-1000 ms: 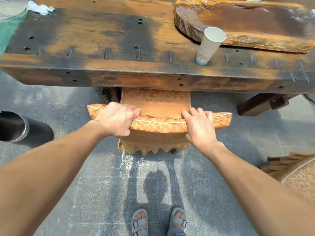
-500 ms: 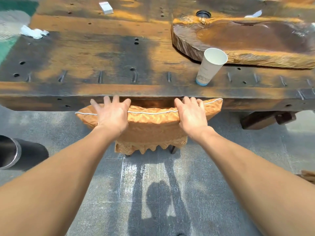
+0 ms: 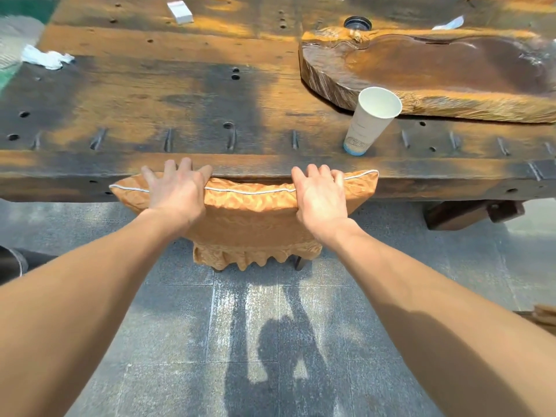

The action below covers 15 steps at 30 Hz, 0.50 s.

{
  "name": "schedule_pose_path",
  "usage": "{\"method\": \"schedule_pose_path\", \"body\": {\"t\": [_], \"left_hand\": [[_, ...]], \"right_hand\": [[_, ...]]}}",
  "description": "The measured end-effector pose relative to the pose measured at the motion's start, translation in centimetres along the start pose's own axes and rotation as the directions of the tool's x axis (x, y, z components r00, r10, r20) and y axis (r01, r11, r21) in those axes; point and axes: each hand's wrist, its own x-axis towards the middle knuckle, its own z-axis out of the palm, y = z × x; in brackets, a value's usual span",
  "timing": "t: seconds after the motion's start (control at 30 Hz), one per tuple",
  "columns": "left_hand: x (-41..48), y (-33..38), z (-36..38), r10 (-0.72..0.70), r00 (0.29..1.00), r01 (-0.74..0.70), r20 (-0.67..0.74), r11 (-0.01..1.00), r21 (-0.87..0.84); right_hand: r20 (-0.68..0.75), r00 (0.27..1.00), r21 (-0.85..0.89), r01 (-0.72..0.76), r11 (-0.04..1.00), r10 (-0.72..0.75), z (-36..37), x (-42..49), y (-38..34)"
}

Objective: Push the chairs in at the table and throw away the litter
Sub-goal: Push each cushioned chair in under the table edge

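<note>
A chair in an orange patterned cover (image 3: pixel 249 224) stands tucked in, its back touching the front edge of the thick wooden table (image 3: pixel 150 94). My left hand (image 3: pixel 177 191) presses flat on the top of the chair back with its fingers spread. My right hand (image 3: pixel 320 197) curls over the top edge further right. Litter lies on the table: a white paper cup (image 3: pixel 371 121) near the front edge, a crumpled tissue (image 3: pixel 46 58) at the far left, a small white box (image 3: pixel 180 12) at the back, and a white scrap (image 3: pixel 449 24) at the back right.
A carved wooden slab (image 3: pixel 436 73) lies on the table's right half, with a dark round cap (image 3: pixel 357 22) behind it. A black bin (image 3: pixel 12 263) sits on the grey paving at the left edge. Part of another orange-covered chair (image 3: pixel 544 314) shows at the right.
The chair has slid forward under the table until its back meets the edge. My left hand's fingers went from curled on the chair back to spread flat.
</note>
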Motion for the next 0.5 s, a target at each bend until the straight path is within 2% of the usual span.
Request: {"method": "schedule_pose_path", "body": {"t": [0.13, 0.23, 0.37, 0.5], "left_hand": [[-0.2, 0.4, -0.5, -0.052, 0.998, 0.053, 0.046, 0.998, -0.016], [-1.4, 1.4, -0.8, -0.104, 0.992, 0.107, 0.071, 0.993, -0.048], [-4.7, 2.9, -0.3, 0.009, 0.991, -0.004, 0.13, 0.999, -0.037], [-7.9, 4.0, -1.8, 0.042, 0.969, -0.016, 0.244, 0.994, -0.109]], "right_hand": [[0.033, 0.999, 0.015, -0.026, 1.0, 0.026, -0.2, 0.0, -0.2], [0.171, 0.983, 0.032, -0.071, 0.997, 0.065, -1.1, -1.1, -0.8], [0.367, 0.93, 0.064, -0.025, 0.998, -0.001, -3.1, -5.0, 0.2], [0.463, 0.885, 0.09, -0.096, 0.991, 0.044, -5.9, -9.7, 3.1]]}}
